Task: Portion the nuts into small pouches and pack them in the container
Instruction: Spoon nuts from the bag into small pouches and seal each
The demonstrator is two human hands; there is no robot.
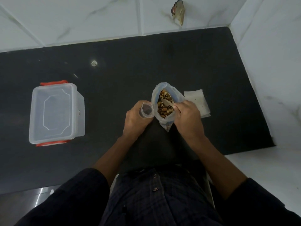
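A large clear bag [155,95] stands open on the black counter [122,70], holding brown nuts [164,106]. My right hand [187,118] is at the bag's right rim, fingertips curled into the mouth among the nuts. My left hand [135,121] grips a small clear pouch [147,110], its round mouth held open and facing up just left of the bag. A clear plastic container [57,111] with red clips sits closed with its lid on, far to the left.
A stack of flat white pouches [197,101] lies right of the bag, partly behind my right hand. White tiled walls border the counter at the back and right. A brownish scrap [178,12] is on the back wall.
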